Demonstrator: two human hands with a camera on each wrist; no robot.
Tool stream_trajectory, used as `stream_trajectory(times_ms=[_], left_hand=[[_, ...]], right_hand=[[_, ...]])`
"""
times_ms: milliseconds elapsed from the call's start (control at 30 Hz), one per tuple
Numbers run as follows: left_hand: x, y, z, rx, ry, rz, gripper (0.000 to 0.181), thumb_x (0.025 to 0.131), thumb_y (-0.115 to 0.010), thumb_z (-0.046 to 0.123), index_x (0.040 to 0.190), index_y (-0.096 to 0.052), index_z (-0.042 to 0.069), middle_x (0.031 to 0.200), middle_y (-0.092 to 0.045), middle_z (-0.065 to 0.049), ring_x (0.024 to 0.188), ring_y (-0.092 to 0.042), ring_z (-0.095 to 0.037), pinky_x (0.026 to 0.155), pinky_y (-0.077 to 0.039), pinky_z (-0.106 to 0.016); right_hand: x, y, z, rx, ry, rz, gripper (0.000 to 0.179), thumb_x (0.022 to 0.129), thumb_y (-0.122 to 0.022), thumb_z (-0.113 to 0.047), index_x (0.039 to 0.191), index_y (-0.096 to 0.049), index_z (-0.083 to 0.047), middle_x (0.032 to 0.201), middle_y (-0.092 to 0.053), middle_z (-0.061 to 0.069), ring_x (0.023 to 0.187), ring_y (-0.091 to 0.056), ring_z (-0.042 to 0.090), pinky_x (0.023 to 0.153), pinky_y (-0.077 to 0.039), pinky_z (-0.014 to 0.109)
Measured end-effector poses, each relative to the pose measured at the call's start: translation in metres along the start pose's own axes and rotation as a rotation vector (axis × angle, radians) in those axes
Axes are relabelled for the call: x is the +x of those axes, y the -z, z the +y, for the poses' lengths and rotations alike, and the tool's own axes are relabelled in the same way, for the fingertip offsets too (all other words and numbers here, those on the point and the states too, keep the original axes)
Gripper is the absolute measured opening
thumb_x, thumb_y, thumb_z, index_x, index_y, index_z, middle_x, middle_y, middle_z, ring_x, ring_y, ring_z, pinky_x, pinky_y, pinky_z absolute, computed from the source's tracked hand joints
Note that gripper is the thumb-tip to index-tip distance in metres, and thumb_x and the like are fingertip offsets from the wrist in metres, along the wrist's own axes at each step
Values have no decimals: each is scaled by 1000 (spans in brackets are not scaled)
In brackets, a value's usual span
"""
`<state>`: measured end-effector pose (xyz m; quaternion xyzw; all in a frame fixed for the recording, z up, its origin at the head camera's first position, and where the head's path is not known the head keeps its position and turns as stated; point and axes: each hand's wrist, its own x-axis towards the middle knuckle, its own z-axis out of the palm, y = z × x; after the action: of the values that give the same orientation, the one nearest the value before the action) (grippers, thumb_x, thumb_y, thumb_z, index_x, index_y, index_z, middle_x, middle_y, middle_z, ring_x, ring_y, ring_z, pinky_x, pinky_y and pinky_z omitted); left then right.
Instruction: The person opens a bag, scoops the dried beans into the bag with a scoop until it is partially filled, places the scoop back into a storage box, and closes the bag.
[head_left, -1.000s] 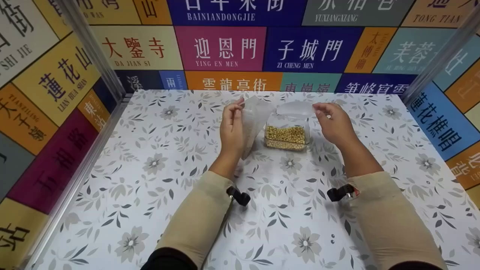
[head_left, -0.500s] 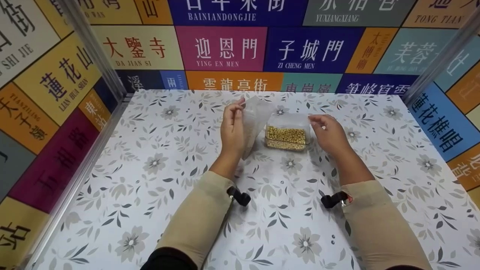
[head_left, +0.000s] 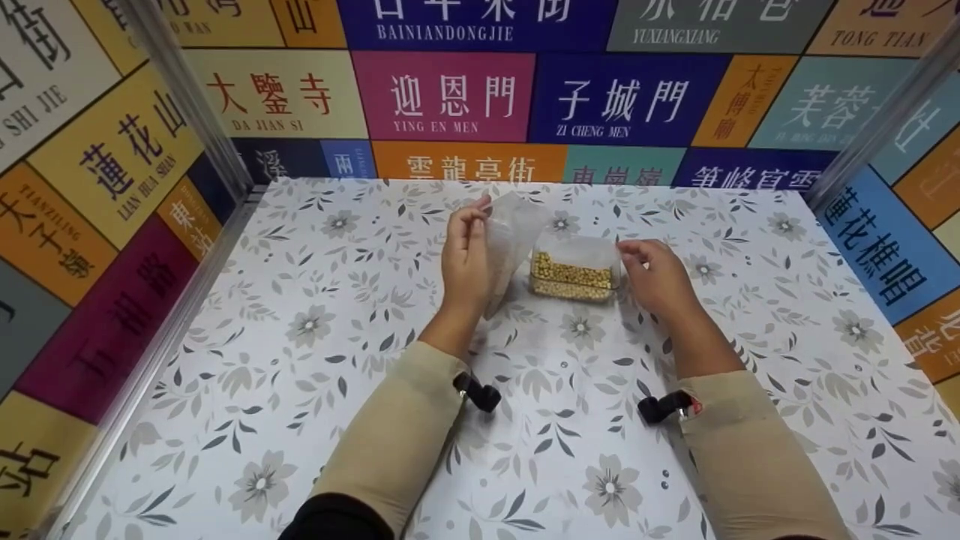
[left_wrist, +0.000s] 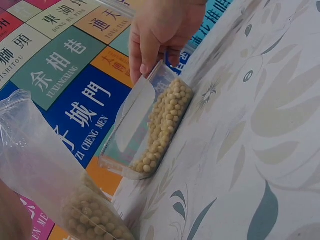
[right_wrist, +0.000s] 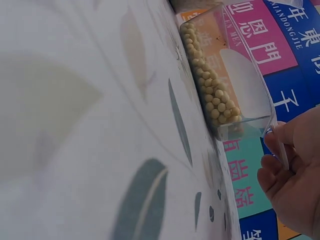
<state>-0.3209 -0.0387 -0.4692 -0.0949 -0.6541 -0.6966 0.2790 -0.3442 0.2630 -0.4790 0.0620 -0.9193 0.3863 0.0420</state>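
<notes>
My left hand (head_left: 465, 259) holds a translucent plastic bag (head_left: 514, 232) upright to the left of a clear rectangular container. Soybeans (left_wrist: 92, 215) fill the bottom of the bag in the left wrist view. The container (right_wrist: 250, 125) stands on the table and holds a layer of soybeans (left_wrist: 167, 110). At its right end, my right hand (head_left: 660, 277) pinches the narrow end of a thin, translucent white plastic piece (right_wrist: 245, 82). Its broad, rounded part reaches into the container over the beans.
Underneath is a white table covering (head_left: 300, 397) with grey leaves and flowers. Colourful signboard panels (head_left: 442, 97) enclose the back and both sides. A metal post (head_left: 199, 97) stands at the back left corner.
My right hand has come down and slightly left, bringing the white plastic piece from above the container down into it. My left hand and the bag stay in place.
</notes>
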Motion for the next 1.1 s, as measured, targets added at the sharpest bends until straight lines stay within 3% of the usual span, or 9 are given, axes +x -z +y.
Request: stream_trajectory(times_ms=[267,567,867,1100], left_hand=[[-1,0,-2,10,0,4,16,117,-42,7,120,-56,1,154,-66,-16,154,-56,-26,129,-45,-32],[-1,0,-1,29,9,1,17,117,-42,8,120,-57,3,154,-67,-14,152,-58,-24,128,-46,-31],[-1,0,0,18,8,-3,17,118,-42,9,120,-57,1,153,-67,-14,150,-59,-25,127,-46,-31],[-3,0,2,2,17,-6,17,117,-41,8,120,-56,2,154,-67,-14,144,-63,-25,126,-47,-33]], right_hand=[[-2,2,-7,-112,26,-2,37,115,-53,-14,147,-66,-1,149,-61,24,139,-58,45,121,-45,61],[-4,2,-15,-183,79,14,32,114,-57,-11,141,-72,-3,143,-67,20,142,-55,45,125,-41,61],[-5,-1,-25,-227,97,-124,34,115,-54,-13,144,-71,-6,144,-66,18,144,-53,43,126,-41,61],[-2,-7,-17,-161,97,-182,36,115,-57,-15,147,-69,-5,146,-66,20,141,-58,44,124,-45,61]])
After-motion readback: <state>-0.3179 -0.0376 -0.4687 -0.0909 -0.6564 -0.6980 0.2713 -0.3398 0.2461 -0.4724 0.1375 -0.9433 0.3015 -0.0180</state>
